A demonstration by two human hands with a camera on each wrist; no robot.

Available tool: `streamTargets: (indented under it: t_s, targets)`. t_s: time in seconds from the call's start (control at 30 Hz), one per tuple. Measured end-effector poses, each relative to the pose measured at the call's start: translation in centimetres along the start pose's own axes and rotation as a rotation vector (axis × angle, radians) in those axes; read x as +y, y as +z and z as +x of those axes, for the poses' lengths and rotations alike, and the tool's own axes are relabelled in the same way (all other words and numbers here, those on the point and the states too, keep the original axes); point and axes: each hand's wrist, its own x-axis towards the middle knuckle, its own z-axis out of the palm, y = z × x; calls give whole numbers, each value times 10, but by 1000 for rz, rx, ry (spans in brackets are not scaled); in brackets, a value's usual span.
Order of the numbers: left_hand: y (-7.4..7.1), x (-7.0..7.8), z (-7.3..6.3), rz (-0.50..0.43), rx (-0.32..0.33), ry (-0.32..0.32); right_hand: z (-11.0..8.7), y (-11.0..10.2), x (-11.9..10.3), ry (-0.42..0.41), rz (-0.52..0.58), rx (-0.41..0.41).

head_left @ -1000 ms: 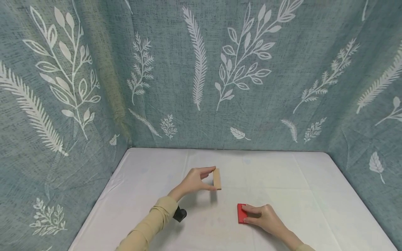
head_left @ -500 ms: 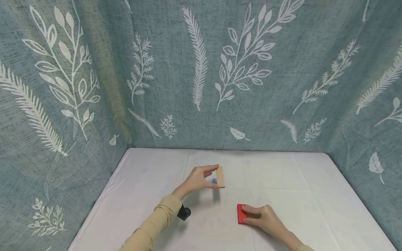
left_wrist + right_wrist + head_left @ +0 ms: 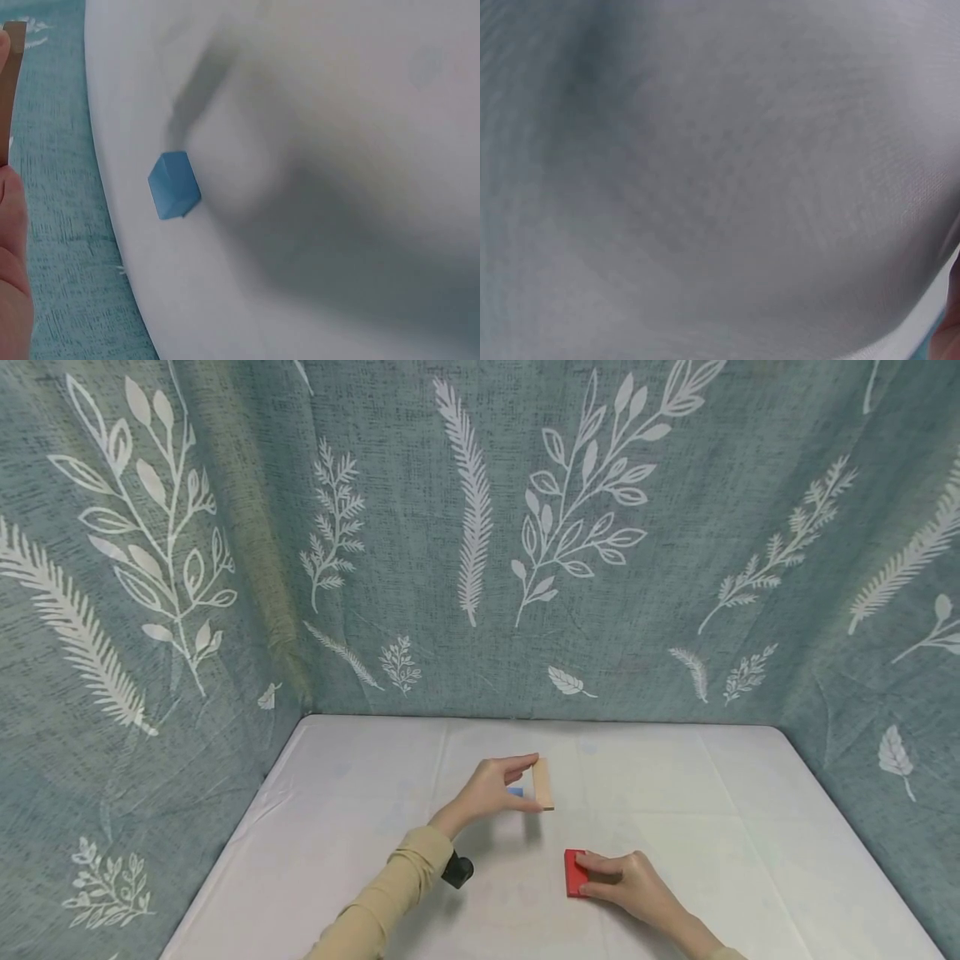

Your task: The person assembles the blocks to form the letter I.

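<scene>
My left hand (image 3: pixel 491 789) pinches a flat wooden block (image 3: pixel 543 784) by its two ends, thumb at the near end and fingers at the far end. A shadow lies on the cloth beneath, so the block is held above the table. Behind that hand a small blue block (image 3: pixel 175 185) rests on the cloth, mostly hidden in the head view. Lower and to the right, my right hand (image 3: pixel 633 885) grips a red block (image 3: pixel 575 873) between thumb and fingers, low at the table. The right wrist view shows mostly blurred cloth and a sliver of hand.
A white cloth (image 3: pixel 675 793) covers the table. Blue-green curtains (image 3: pixel 420 527) with white leaf prints rise at the back and both sides. A black device (image 3: pixel 457 870) sits at the left wrist, beside the beige sleeve (image 3: pixel 405 881).
My left hand has moved right with the wooden block, and the blue block behind it has come partly into sight. My right hand and the red block have stayed in place.
</scene>
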Motion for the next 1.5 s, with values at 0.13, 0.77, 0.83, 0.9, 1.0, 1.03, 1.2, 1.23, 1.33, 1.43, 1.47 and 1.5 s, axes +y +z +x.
streamTargets:
  t_s: [0.13,0.77,0.83,0.9,1.0,1.03,1.2,1.23,1.33,1.43,1.47,1.5]
  targets:
    - [5,3,4,22,-2,7,0,0,1,5,-5,-2]
    - [19,8,14,51,-8,18,0,1,1,8,3,-12]
    - [20,9,15,57,-7,25,0,2,1,2,0,-8]
    - [20,9,16,60,-7,28,0,2,2,1,-5,-6]
    - [21,8,17,65,-9,33,0,2,2,5,-12,-5]
    - [22,8,18,63,-11,26,0,2,2,10,-11,-6]
    - [26,5,19,61,-15,18,-1,2,1,17,-5,-8]
    - [27,5,19,63,-15,12,-1,3,1,13,-5,-5]
    - [30,4,19,73,-16,3,-1,3,2,3,-9,3]
    - [32,1,19,74,-19,-8,0,5,4,-11,-11,12]
    - [33,-1,20,73,-21,-11,0,5,4,-15,-13,14]
    - [34,-1,20,74,-21,-14,0,5,5,-19,-14,15]
